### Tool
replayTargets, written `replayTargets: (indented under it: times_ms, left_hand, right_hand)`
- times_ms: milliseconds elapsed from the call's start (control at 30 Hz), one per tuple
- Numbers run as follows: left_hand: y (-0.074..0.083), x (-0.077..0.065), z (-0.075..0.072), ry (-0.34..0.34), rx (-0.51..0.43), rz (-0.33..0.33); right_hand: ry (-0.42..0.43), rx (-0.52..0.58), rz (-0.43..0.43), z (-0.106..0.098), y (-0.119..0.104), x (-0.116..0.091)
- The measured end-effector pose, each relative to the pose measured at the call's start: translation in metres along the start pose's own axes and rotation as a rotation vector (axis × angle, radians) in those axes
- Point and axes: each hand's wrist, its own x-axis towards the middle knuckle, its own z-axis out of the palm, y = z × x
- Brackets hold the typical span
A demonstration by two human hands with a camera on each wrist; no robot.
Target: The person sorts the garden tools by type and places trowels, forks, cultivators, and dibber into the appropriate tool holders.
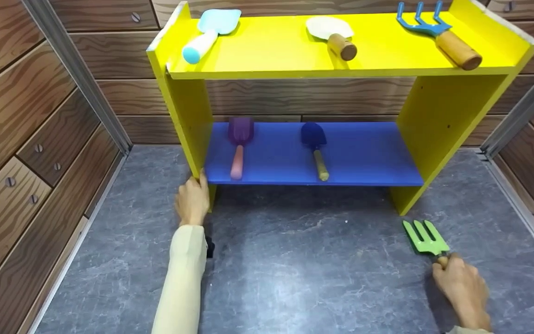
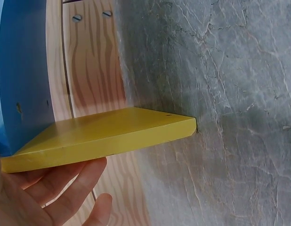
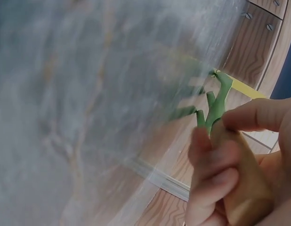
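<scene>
My right hand grips the wooden handle of a green garden hand fork, its three tines pointing forward toward the shelf's right foot. In the right wrist view, the thumb and fingers wrap that handle. The left hand holds the left side panel of a yellow shelf unit near its lower front edge, fingers along the outer face; the thumb is mostly hidden in the left wrist view. On the blue lower shelf lie a purple scoop with a pink handle and a dark blue trowel.
The yellow top board bears a light blue shovel, a white trowel and a blue three-pronged rake, their handles toward me. Wood-patterned walls enclose the grey marbled floor at the left, back and right.
</scene>
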Motion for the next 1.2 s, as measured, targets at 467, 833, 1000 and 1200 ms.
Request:
replayTargets:
  times_ms: [467,833,1000,1200]
  left_hand:
    - [0.001,0.001,0.000,-0.013,0.005,0.001]
    - [0.001,0.000,-0.001,-0.005,0.005,0.008]
    - [0.001,0.000,-0.001,0.003,0.003,0.002]
    - [0.001,0.000,-0.001,0.002,0.000,-0.003]
  right_hand:
    - [0.081,0.014,-0.017,-0.002,-0.008,-0.001]
    - [0.153,0.024,-0.060,0.002,-0.014,-0.003]
    - [0.186,0.018,-0.085,0.006,-0.017,-0.005]
    - [0.208,0.022,-0.107,0.009,-0.019,-0.008]
